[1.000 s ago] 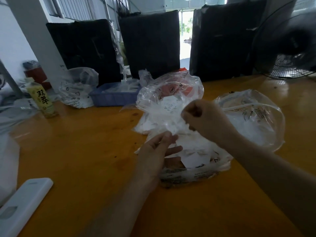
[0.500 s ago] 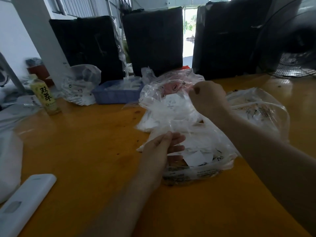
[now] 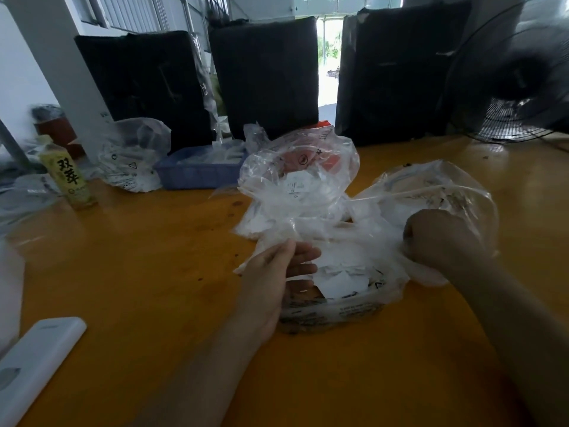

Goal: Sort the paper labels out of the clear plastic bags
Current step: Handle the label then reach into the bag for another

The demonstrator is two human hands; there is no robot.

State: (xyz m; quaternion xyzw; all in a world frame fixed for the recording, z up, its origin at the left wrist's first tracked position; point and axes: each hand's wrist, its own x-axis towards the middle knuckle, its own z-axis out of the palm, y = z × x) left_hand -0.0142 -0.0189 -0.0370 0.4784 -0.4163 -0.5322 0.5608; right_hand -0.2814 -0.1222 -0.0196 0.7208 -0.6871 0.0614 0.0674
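Leftmost, a bottle (image 3: 69,177) and a blue tray (image 3: 197,175) stand clear of the work on the table (image 3: 138,257). Nearer centre, the left hand (image 3: 277,278) pinches the rim of a clear plastic bag (image 3: 348,291), apparently to keep its mouth spread over the paper labels (image 3: 338,280) lying inside. Rightward, the right hand (image 3: 440,238) is clenched on bunched film, probably stretching it; more bags (image 3: 298,180) wait behind.

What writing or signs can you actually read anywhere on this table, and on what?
"双萃": black characters on the yellow bottle.
Triangle sign: on the clear bag beside the blue tray.
Small print on the front bag's edge: too blurred.
Paper label in the raised bag: too small.
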